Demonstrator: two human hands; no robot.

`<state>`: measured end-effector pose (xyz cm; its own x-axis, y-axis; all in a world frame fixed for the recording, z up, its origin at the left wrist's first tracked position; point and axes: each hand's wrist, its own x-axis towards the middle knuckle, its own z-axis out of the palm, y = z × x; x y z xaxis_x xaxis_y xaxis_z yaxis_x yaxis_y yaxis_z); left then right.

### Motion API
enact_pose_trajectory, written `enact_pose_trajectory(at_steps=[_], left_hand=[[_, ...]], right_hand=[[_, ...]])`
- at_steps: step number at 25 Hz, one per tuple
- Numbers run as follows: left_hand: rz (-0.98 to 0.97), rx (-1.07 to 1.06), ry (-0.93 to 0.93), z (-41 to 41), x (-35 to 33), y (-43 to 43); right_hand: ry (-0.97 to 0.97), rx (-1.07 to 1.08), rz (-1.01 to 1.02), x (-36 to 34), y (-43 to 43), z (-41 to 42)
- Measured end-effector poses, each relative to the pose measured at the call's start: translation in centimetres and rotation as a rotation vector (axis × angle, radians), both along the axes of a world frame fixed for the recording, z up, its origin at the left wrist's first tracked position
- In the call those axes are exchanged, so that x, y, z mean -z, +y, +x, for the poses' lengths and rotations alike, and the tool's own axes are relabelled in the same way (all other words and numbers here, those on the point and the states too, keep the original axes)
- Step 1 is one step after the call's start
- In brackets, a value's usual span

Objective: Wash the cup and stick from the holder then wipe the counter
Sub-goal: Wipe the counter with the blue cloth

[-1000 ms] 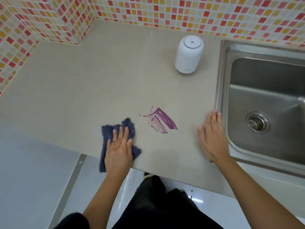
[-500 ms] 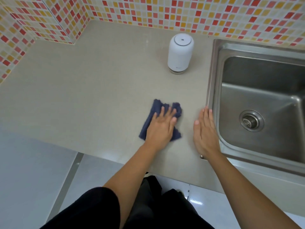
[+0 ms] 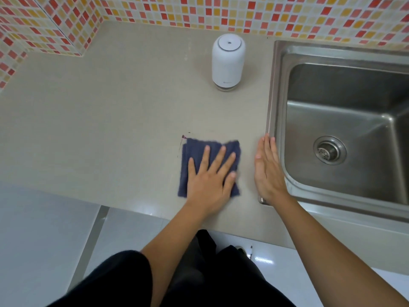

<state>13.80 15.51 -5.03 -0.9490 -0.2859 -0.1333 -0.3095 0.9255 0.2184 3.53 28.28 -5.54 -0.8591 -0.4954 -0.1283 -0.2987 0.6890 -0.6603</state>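
A dark blue cloth point(image 3: 194, 151) lies flat on the beige counter point(image 3: 110, 120), near its front edge. My left hand point(image 3: 210, 180) presses down on the cloth with fingers spread. A thin purple trace point(image 3: 183, 137) shows at the cloth's upper left corner; the rest of the stain is hidden under the cloth. My right hand point(image 3: 269, 171) rests flat on the counter, fingers together, just left of the sink rim. No cup or stick is in view.
A white cylindrical device point(image 3: 228, 62) stands at the back of the counter, left of the steel sink point(image 3: 274, 89). The sink has a drain point(image 3: 329, 150). Mosaic tile walls point(image 3: 199, 12) close the back and left. The floor lies below the counter's front edge.
My left hand slid the cloth right over the purple stain, covering it. Since half a second ago the cloth has spread out flatter. My right hand stayed beside the sink.
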Motion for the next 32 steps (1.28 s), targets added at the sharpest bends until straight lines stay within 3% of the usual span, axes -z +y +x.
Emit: enact_pose_trajectory(at_steps=[2, 4, 7, 9, 12, 14, 16, 19, 21, 23, 26, 29, 32], left_hand=[[-0.080, 0.031, 0.021, 5.9, 0.3, -1.2], [-0.082, -0.109, -0.004, 7.4, -0.1, -5.8], [-0.027, -0.345, -0.084, 1.4, -0.4, -10.8], [0.012, -0.375, -0.085, -3.5, -0.3, -10.0], [0.030, -0.143, -0.058, -3.8, 0.0, -5.6], [-0.035, 0.066, -0.042, 1.8, 0.1, -3.4], [-0.069, 0.140, -0.041, 7.8, -0.2, -4.1], [-0.128, -0.043, -0.077, 9.2, -0.7, -11.2], [-0.092, -0.236, -0.105, 4.0, -1.2, -15.3], [-0.012, -0.281, -0.073, -2.7, -0.8, -16.4], [-0.008, -0.070, -0.083, -7.4, 0.0, -11.9], [-0.101, 0.166, -0.036, 0.6, 0.0, -7.2], [-0.100, 0.234, -0.013, 8.1, 0.1, -6.5]], right_hand=[[0.002, 0.001, -0.010, 0.2, 0.1, -0.1], [0.001, 0.004, -0.023, 0.2, 0.1, 0.0], [-0.014, 0.015, -0.010, -0.1, 0.0, 0.1], [-0.003, 0.008, 0.001, -0.1, 0.0, 0.3], [0.030, -0.007, 0.012, 0.2, 0.0, 0.0], [0.044, -0.016, 0.014, 0.4, 0.1, -0.1], [0.037, -0.019, 0.019, 0.5, 0.2, -0.1], [0.035, -0.018, 0.025, 0.5, 0.1, 0.1], [0.041, -0.017, 0.034, 0.5, 0.0, 0.1], [0.051, -0.017, 0.044, 0.5, 0.0, 0.1], [0.069, -0.019, 0.065, 0.5, 0.0, 0.0], [0.101, -0.035, 0.112, 0.6, 0.0, 0.0], [0.126, -0.040, 0.158, 0.5, -0.2, 0.2]])
